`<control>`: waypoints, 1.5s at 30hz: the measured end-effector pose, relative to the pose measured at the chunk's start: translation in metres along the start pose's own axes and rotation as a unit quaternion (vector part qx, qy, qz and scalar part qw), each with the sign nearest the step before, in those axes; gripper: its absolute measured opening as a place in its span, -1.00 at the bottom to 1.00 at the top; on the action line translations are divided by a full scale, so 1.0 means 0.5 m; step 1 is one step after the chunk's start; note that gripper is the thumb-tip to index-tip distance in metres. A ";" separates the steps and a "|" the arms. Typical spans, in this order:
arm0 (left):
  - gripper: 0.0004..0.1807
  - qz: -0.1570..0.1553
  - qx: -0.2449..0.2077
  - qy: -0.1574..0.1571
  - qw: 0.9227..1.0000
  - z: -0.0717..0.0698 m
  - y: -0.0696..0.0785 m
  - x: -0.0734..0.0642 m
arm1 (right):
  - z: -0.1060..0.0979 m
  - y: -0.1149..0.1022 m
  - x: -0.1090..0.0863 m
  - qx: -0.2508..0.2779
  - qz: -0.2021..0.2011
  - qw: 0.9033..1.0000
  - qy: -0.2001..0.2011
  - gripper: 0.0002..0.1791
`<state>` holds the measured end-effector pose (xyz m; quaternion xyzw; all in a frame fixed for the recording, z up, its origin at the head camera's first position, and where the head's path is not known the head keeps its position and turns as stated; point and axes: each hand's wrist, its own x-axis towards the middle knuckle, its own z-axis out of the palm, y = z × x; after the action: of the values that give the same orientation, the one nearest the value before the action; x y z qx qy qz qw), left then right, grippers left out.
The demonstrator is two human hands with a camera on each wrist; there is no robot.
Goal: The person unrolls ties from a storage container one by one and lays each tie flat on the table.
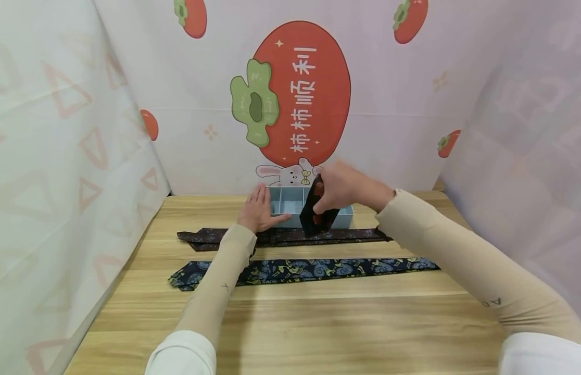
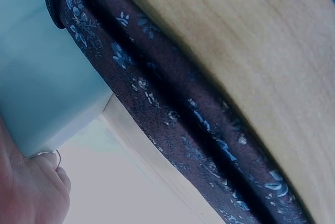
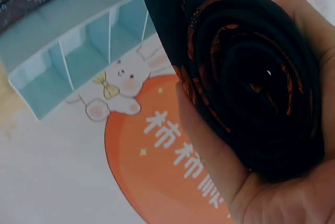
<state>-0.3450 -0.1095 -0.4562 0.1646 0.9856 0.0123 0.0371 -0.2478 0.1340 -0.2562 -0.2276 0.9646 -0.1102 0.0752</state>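
My right hand [image 1: 342, 188] grips a rolled-up dark necktie [image 3: 256, 82] with orange-red figures, above the right part of a light blue divided box [image 1: 344, 220]. One flat end of the tie hangs from the roll, overlapping the box's front wall in the head view. In the right wrist view the coiled layers face the camera, with fingers and palm wrapped around them. My left hand [image 1: 259, 209] rests at the box's left end, fingers straight along that side and thumb stretched along the front. The left wrist view has part of this hand against the box corner [image 2: 63, 114].
Directly in front of the box lies a dark maroon floral necktie [image 1: 290, 238], stretched left to right. Nearer, a navy necktie [image 1: 318, 269] with blue and yellow pattern lies roughly parallel on the wooden table [image 1: 346, 333]. A printed curtain [image 1: 393, 140] stands behind the box.
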 end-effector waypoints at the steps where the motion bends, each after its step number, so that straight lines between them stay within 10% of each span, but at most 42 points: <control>1: 0.34 0.000 0.002 -0.001 1.000 -0.001 0.000 -0.001 | 0.007 0.000 -0.008 0.001 0.003 1.000 -0.003 -0.62; 14: 0.31 0.003 0.001 0.016 1.000 -0.008 -0.001 -0.014 | 0.111 0.012 -0.101 0.110 0.048 0.991 -0.062 -0.43; 45: 0.43 0.013 -0.008 0.021 1.000 0.019 -0.013 0.017 | 0.366 0.038 -0.185 0.224 0.148 0.960 -0.077 -0.38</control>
<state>-0.3545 -0.1126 -0.4666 0.1769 0.9838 0.0245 0.0175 -0.1384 0.1600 -0.4286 -0.0670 0.9295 -0.2933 0.2135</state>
